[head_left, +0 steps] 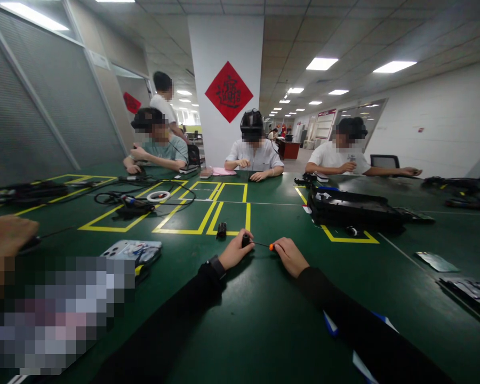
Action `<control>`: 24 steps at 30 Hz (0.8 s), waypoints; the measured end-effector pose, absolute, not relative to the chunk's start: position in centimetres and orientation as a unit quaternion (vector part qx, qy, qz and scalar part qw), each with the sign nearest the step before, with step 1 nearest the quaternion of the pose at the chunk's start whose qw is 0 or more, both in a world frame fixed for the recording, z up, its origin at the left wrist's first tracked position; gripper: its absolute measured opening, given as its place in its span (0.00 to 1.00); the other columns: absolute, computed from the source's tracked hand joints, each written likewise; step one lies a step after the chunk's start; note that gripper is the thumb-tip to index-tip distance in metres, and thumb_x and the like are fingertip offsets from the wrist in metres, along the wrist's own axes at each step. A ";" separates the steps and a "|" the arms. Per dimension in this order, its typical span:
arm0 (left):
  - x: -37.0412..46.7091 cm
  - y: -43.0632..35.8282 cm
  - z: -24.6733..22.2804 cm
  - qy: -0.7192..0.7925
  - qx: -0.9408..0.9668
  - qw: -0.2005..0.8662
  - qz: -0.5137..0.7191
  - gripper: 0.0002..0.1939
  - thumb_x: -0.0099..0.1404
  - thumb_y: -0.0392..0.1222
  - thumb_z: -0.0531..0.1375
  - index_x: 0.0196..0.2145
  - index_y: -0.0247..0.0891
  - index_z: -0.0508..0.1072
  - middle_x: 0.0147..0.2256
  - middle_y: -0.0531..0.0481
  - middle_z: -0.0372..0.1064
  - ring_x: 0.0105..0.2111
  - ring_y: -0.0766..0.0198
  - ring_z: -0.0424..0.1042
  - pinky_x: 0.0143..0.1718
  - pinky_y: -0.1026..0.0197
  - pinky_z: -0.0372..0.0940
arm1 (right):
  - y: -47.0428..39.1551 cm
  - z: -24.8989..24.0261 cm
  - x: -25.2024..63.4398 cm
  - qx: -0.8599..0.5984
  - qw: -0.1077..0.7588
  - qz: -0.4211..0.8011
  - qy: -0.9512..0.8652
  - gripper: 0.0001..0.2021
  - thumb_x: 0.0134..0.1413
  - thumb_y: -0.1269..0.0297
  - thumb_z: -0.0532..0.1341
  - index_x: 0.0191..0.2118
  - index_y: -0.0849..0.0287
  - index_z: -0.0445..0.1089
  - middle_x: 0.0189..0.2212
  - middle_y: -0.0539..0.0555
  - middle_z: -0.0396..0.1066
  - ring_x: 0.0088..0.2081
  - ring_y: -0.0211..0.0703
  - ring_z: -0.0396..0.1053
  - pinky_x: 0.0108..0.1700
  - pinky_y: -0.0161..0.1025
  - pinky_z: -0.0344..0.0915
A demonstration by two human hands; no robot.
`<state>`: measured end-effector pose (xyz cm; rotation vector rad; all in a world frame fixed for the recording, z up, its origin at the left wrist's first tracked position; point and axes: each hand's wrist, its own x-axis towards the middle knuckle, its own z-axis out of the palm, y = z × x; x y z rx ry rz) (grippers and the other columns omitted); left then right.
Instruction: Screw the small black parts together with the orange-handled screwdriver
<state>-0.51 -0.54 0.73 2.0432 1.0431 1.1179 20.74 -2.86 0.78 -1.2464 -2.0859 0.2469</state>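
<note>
My left hand (236, 252), with a dark band at the wrist, is closed around a small black cylindrical piece (245, 240). To its right, my right hand (291, 257) grips what looks like a screwdriver (271, 247). Orange shows at my right fingertips, and a thin dark shaft runs from there toward my left hand. Whether the tip touches the black piece cannot be made out. Just beyond my left hand, a small dark cylindrical part (221, 230) stands on the green table (240, 330).
At the left edge is another person's hand (8, 234). A phone-like device (132, 250) lies near it. Cables, a white tape roll (158, 196) and yellow tape outlines cover the left side. A long black case (356, 208) sits at right. Several people are across the table.
</note>
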 end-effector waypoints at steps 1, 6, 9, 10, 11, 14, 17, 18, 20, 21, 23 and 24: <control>-0.5 -0.5 0.8 0.392 0.765 0.292 0.419 0.10 0.56 0.40 0.54 0.37 0.38 0.61 0.33 0.52 0.63 0.34 0.66 0.63 0.39 0.62 0.58 | -2.8 0.8 20.7 -0.480 0.340 0.091 -0.804 0.13 0.57 0.66 0.45 0.32 0.59 0.67 0.31 0.54 0.65 0.37 0.40 0.60 0.43 0.40 0.56; -0.5 -0.5 0.8 0.395 0.764 0.294 0.418 0.10 0.56 0.40 0.54 0.37 0.38 0.61 0.33 0.52 0.62 0.34 0.66 0.62 0.39 0.62 0.58 | -2.8 0.7 20.8 -0.473 0.346 0.092 -0.805 0.07 0.53 0.67 0.51 0.34 0.60 0.65 0.32 0.54 0.64 0.38 0.41 0.60 0.42 0.39 0.57; -0.5 -0.6 0.9 0.397 0.761 0.297 0.418 0.10 0.56 0.40 0.54 0.37 0.38 0.61 0.33 0.52 0.62 0.33 0.66 0.62 0.39 0.62 0.58 | -2.9 0.5 20.9 -0.479 0.358 0.107 -0.795 0.07 0.50 0.67 0.54 0.36 0.60 0.63 0.34 0.54 0.64 0.37 0.40 0.60 0.41 0.39 0.58; -0.5 -0.6 0.9 0.397 0.762 0.298 0.417 0.10 0.56 0.40 0.54 0.37 0.38 0.61 0.33 0.52 0.62 0.33 0.66 0.62 0.39 0.62 0.58 | -2.9 0.4 20.9 -0.480 0.359 0.113 -0.792 0.07 0.50 0.66 0.54 0.37 0.60 0.63 0.34 0.54 0.64 0.37 0.40 0.61 0.41 0.39 0.58; -0.5 -0.6 0.9 0.396 0.762 0.298 0.417 0.10 0.56 0.40 0.54 0.37 0.38 0.61 0.33 0.52 0.62 0.33 0.66 0.62 0.39 0.61 0.58 | -2.9 0.4 20.9 -0.482 0.357 0.120 -0.791 0.07 0.49 0.66 0.55 0.37 0.60 0.62 0.34 0.54 0.64 0.36 0.40 0.61 0.40 0.39 0.58; -0.5 -0.7 0.9 0.394 0.762 0.300 0.417 0.10 0.56 0.40 0.54 0.37 0.38 0.61 0.33 0.52 0.62 0.33 0.66 0.62 0.39 0.61 0.58 | -2.9 0.4 20.9 -0.484 0.350 0.132 -0.791 0.08 0.50 0.64 0.54 0.38 0.59 0.63 0.34 0.54 0.64 0.36 0.40 0.61 0.40 0.39 0.59; -0.5 -0.6 0.9 0.398 0.759 0.303 0.417 0.10 0.56 0.40 0.54 0.37 0.38 0.62 0.32 0.52 0.62 0.33 0.66 0.62 0.39 0.61 0.58 | -2.8 0.5 20.9 -0.481 0.359 0.114 -0.792 0.10 0.54 0.64 0.49 0.39 0.59 0.64 0.36 0.55 0.65 0.40 0.42 0.61 0.44 0.41 0.57; -0.5 -0.6 0.8 0.399 0.759 0.302 0.417 0.10 0.56 0.39 0.54 0.37 0.38 0.62 0.32 0.52 0.62 0.33 0.66 0.62 0.39 0.61 0.58 | -2.7 0.5 20.9 -0.479 0.362 0.103 -0.793 0.11 0.55 0.65 0.48 0.38 0.60 0.65 0.36 0.56 0.65 0.41 0.42 0.60 0.46 0.42 0.56; -0.5 -0.6 0.8 0.399 0.760 0.299 0.417 0.10 0.56 0.39 0.54 0.37 0.38 0.61 0.32 0.52 0.63 0.33 0.66 0.63 0.39 0.62 0.58 | -2.6 0.6 20.9 -0.473 0.363 0.086 -0.798 0.11 0.55 0.67 0.47 0.35 0.60 0.66 0.35 0.56 0.65 0.42 0.43 0.59 0.47 0.43 0.55; -0.5 -0.6 0.8 0.398 0.761 0.298 0.417 0.10 0.56 0.39 0.54 0.37 0.38 0.61 0.32 0.52 0.63 0.33 0.67 0.63 0.39 0.62 0.58 | -2.6 0.6 21.0 -0.469 0.361 0.083 -0.801 0.10 0.55 0.67 0.48 0.33 0.60 0.66 0.35 0.56 0.65 0.41 0.43 0.59 0.47 0.43 0.55; -0.5 -0.5 0.8 0.398 0.763 0.296 0.415 0.10 0.56 0.39 0.54 0.37 0.38 0.61 0.32 0.53 0.63 0.32 0.67 0.63 0.38 0.62 0.58 | -2.5 0.6 21.0 -0.464 0.362 0.081 -0.805 0.08 0.53 0.68 0.49 0.32 0.60 0.65 0.35 0.55 0.65 0.41 0.42 0.59 0.46 0.42 0.56; -0.5 -0.5 0.8 0.398 0.763 0.295 0.415 0.10 0.56 0.39 0.54 0.37 0.38 0.61 0.32 0.53 0.63 0.32 0.67 0.63 0.38 0.62 0.58 | -2.6 0.5 21.0 -0.463 0.362 0.081 -0.805 0.07 0.53 0.68 0.50 0.33 0.59 0.64 0.35 0.55 0.64 0.40 0.42 0.59 0.45 0.42 0.56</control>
